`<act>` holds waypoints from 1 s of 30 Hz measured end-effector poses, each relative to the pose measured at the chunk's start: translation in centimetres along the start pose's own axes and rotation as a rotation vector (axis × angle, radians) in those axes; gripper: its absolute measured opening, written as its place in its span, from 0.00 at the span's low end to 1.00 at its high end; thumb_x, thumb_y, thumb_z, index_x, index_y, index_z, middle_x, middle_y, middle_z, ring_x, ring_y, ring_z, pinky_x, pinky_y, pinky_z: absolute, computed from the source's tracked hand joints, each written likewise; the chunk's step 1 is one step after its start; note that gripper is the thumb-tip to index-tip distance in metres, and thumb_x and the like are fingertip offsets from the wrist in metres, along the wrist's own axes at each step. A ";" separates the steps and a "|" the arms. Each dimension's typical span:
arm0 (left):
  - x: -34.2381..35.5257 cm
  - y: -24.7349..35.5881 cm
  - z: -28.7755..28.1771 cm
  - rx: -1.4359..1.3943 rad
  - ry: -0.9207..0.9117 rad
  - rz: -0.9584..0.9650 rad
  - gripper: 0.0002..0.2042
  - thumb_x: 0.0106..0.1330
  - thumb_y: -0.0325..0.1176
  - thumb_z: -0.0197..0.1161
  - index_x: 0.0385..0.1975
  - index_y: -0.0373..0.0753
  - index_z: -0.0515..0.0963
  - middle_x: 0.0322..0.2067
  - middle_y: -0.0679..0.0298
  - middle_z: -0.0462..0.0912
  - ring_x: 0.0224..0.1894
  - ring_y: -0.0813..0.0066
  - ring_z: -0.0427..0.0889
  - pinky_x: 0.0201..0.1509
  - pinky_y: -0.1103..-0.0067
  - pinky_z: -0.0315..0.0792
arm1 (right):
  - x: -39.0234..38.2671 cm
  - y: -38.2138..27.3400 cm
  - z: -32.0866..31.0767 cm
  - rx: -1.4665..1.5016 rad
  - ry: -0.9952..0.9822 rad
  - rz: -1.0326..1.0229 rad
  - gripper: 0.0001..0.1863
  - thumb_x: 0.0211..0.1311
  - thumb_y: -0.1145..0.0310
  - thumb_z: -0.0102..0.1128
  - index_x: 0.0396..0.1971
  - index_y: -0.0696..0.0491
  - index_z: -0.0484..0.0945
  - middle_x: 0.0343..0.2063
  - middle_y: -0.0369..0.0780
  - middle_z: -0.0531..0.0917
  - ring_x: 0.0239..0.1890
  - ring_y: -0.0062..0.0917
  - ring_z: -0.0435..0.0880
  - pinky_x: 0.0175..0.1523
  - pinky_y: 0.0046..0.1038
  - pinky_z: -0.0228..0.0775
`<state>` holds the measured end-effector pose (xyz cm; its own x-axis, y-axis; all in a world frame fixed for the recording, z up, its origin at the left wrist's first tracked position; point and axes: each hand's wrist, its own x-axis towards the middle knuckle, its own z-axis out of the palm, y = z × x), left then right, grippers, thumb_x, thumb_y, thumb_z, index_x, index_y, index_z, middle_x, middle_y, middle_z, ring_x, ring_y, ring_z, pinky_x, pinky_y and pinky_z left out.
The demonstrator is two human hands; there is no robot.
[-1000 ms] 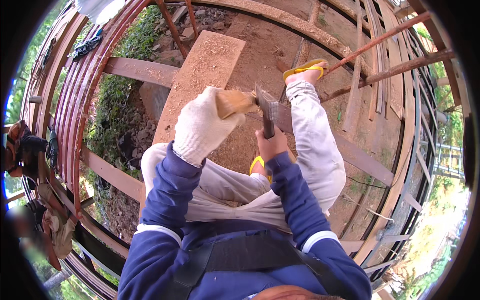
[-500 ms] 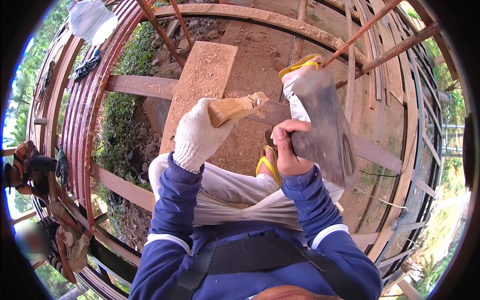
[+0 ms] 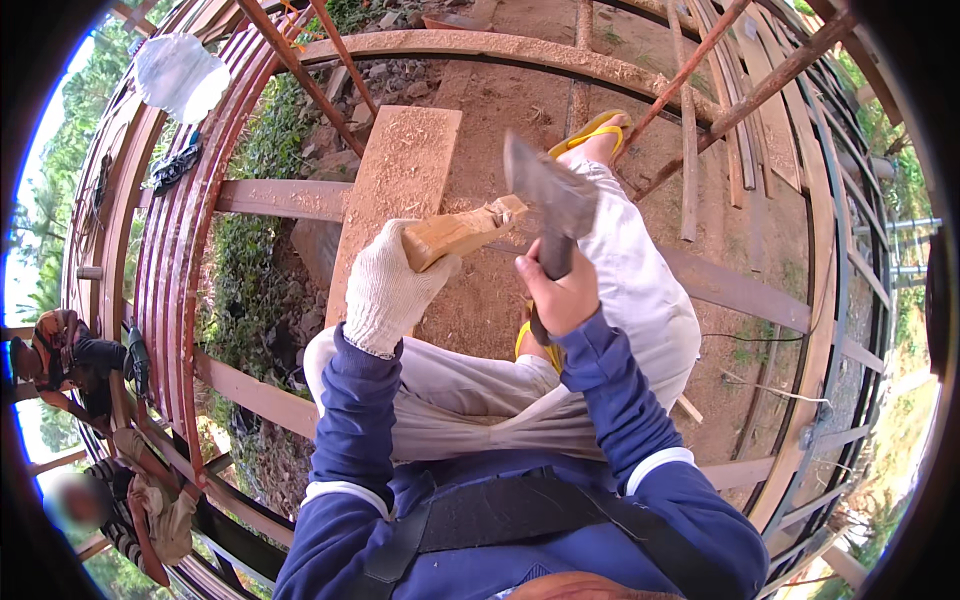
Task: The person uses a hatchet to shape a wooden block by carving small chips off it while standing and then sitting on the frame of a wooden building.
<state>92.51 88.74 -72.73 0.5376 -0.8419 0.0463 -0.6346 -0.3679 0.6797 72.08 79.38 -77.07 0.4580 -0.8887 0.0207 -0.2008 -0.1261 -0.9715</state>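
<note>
My left hand, in a white knitted glove, is closed around a short piece of pale wood. The wood's far end, notched and roughly cut, points up and to the right. In my bare right hand is a hatchet, gripped on its dark handle close below the head. Motion smears the hatchet's head, which stands just right of the wood's notched end; whether the two touch I cannot tell. Beneath the wood and my gloved hand lies a broad plank sprinkled with shavings.
Reddish poles slant across the upper right. A long curved-looking beam crosses the far side. Stacked reddish bars run along the left, where two people sit. My feet wear yellow sandals.
The hatchet has swung leftward from beside my right leg to near the wood's end, its head turning with my right hand. My left hand and the wood have shifted slightly left and down.
</note>
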 end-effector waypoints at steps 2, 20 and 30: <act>-0.1 0.7 -0.2 0.042 -0.029 -0.052 0.27 0.52 0.44 0.80 0.47 0.34 0.81 0.34 0.52 0.87 0.38 0.56 0.89 0.44 0.69 0.80 | -0.5 -3.2 -1.4 0.123 0.028 -0.229 0.03 0.71 0.74 0.59 0.36 0.57 0.75 0.23 0.36 0.79 0.25 0.17 0.76 0.33 0.24 0.71; -0.9 -0.2 0.2 0.042 -0.005 -0.053 0.27 0.52 0.44 0.80 0.47 0.35 0.80 0.33 0.52 0.88 0.38 0.55 0.90 0.42 0.68 0.81 | 0.2 -1.5 -0.1 0.071 -0.030 -0.030 0.06 0.68 0.71 0.64 0.33 0.56 0.77 0.19 0.34 0.78 0.24 0.15 0.77 0.30 0.23 0.69; -0.5 -0.1 -0.2 0.067 -0.032 -0.071 0.27 0.53 0.44 0.80 0.48 0.35 0.79 0.37 0.50 0.88 0.42 0.55 0.89 0.47 0.67 0.80 | -0.1 11.9 4.4 -0.305 -0.007 0.251 0.11 0.59 0.62 0.69 0.31 0.55 0.82 0.22 0.50 0.82 0.27 0.33 0.86 0.36 0.37 0.75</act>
<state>92.46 89.26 -72.71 0.5651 -0.8247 -0.0244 -0.6318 -0.4515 0.6301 73.45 79.87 -89.69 0.3673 -0.9057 -0.2115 -0.5550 -0.0310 -0.8312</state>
